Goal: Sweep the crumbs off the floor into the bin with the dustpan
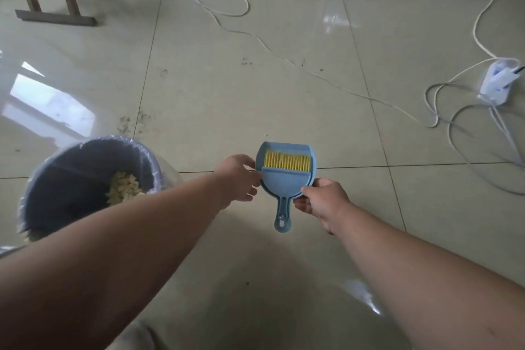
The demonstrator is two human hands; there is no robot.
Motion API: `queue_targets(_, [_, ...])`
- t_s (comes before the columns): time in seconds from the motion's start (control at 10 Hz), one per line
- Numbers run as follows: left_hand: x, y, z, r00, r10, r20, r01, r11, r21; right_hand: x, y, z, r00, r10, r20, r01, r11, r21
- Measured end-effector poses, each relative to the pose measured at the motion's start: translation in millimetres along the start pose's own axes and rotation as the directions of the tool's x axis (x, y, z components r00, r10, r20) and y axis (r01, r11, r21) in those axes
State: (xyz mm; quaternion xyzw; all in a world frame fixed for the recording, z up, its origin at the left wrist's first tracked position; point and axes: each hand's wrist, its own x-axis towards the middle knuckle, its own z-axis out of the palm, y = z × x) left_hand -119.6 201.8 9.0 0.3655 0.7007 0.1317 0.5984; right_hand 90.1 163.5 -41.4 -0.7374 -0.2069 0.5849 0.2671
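- Left hand (240, 177): fingers curled onto the left rim of the small light-blue plastic dustpan (285, 179); thumb up along the edge, gripping it.
- Right hand (321, 202): closed on the pan's rear right shoulder, just beside where the handle starts. Both hands hold the set; it is off the floor, or so it reads from the shadow-free gap.
- Small brush with yellow bristles (287, 162) is nested inside the pan, bristles toward the pan's far lip. Brush and pan handles (282, 219) stacked, pointing back at the person.
- Long axis of the set: near-far, lip away, handle toward the body, tilted barely left.
- Round grey bin with clear plastic liner (85, 182): to the left of the hands, near, with the left forearm passing beside its rim. Pale yellow crumbs (125, 187) already lie in it.
- Key relation: the bin lies left of the pan, across its long axis; left hand is the nearer one.
- Pale tiled floor (284, 94): dark specks (130, 122) beyond the bin, a few more farther out. No pale crumbs seen near the hands; a small fleck by the far lip, too small to tell.
- Judgement: sweeping looks mostly done. Any further pass needs the brush pulled from the pan first.
- White cables (284, 57) and a power strip (497, 82) well off to the right.
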Motion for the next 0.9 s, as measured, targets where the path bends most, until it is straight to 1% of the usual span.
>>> queue_targets(0.1, [20.3, -15.7, 11.2, 0.998, -0.055, 0.006, 0.054, 0.993, 0.104, 16.5, 19.7, -1.3, 0.998, 0.058, 0.01, -0.057, 0.995, -0.077])
queue_targets(0.2, [38.9, -33.8, 16.2, 0.994, -0.11, 0.019, 0.103, 0.971, 0.216, 27.0, 35.7, 4.4, 0.996, 0.083, 0.026, -0.077, 0.981, -0.18])
queue_targets(0.3, [58.5, -47.9, 20.4, 0.989, -0.148, 0.007, 0.142, 0.959, 0.246, 36.6, 47.0, 13.7, 0.995, 0.097, 0.03, -0.085, 0.955, -0.283])
queue_targets(0.5, [80.9, -52.0, 26.9, 0.979, -0.199, 0.039, 0.18, 0.943, 0.279, 59.6, 48.3, 17.6, 0.998, 0.06, 0.004, -0.052, 0.89, -0.452])
queue_targets(0.6, [85.0, -47.6, 30.1, 0.977, -0.207, 0.049, 0.184, 0.938, 0.294, 66.6, 42.7, 14.6, 0.997, 0.083, 0.004, -0.071, 0.884, -0.462])
queue_targets(0.7, [83.3, -41.7, 32.2, 0.972, -0.231, 0.047, 0.203, 0.92, 0.336, 68.2, 33.4, 10.7, 0.994, 0.108, 0.0, -0.092, 0.85, -0.518])
queue_targets(0.8, [90.3, -39.4, 32.1, 0.969, -0.246, 0.031, 0.22, 0.91, 0.351, 65.1, 19.3, 9.3, 0.998, 0.045, -0.036, -0.058, 0.747, -0.662])
queue_targets(0.9, [91.9, -21.9, 25.4, 0.996, -0.074, -0.05, 0.088, 0.898, 0.431, 58.5, -6.7, 11.0, 0.994, -0.085, -0.074, -0.003, 0.642, -0.767])
